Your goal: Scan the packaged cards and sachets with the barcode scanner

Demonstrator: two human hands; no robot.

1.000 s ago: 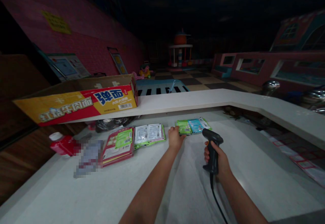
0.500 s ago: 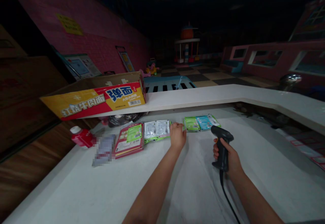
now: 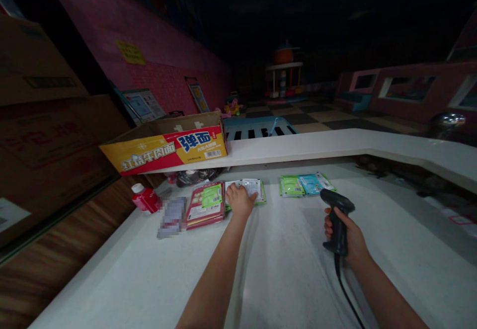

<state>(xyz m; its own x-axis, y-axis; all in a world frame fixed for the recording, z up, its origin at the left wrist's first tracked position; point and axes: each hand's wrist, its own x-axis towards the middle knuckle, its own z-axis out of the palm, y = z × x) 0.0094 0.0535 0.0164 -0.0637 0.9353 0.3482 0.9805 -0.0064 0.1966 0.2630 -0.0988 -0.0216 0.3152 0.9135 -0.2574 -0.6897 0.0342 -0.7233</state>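
My left hand [image 3: 240,201] lies over the white-and-green packets [image 3: 257,187], fingers and thumb spread apart and touching them from above. Part of the packets is hidden under it. Held upright by its handle, a black barcode scanner [image 3: 338,224] is in my right hand [image 3: 354,237], its cable running down toward me. Just left of my left hand is a stack of red packets [image 3: 199,212] with a small green packet [image 3: 212,196] on top. Farther right, near the scanner's head, lie a green packet [image 3: 291,186] and a blue packet [image 3: 311,183] side by side.
A white-capped red bottle [image 3: 144,200] and a blurred-out flat item [image 3: 172,218] are at the left of the white counter [image 3: 283,269]. A yellow-and-red noodle carton [image 3: 167,151] sits on the raised ledge [image 3: 294,148]. Brown boxes [image 3: 55,140] are stacked at far left.
My left hand has moved left, from the gap between the packet groups onto the white-and-green packets. My right hand still holds the scanner. The whole view has shifted slightly.
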